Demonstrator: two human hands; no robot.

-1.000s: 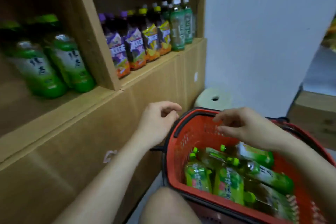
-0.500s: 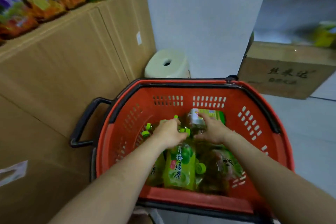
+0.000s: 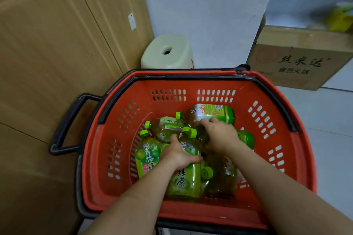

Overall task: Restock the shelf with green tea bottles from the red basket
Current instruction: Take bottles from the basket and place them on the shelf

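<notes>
The red basket (image 3: 191,210) sits on the floor in front of me, holding several green tea bottles with lime-green caps. My left hand (image 3: 178,153) is wrapped around the shoulder of one bottle (image 3: 184,181) with a green label lying in the basket's middle. My right hand (image 3: 219,134) is closed over a bottle lying across the pile; its dark green end (image 3: 246,137) sticks out to the right. Another bottle (image 3: 212,112) lies at the back, one more (image 3: 147,156) at the left. The shelf is mostly out of view.
A cardboard-fronted shelf base (image 3: 57,53) stands at the left, close to the basket's black handle (image 3: 65,126). A pale plastic stool (image 3: 168,51) sits behind the basket by the white wall. A printed cardboard box (image 3: 298,63) stands at the right on the grey floor.
My view dropped from the shelf to the basket. Both hands went from above the rim down onto the bottles and have closed around one each.
</notes>
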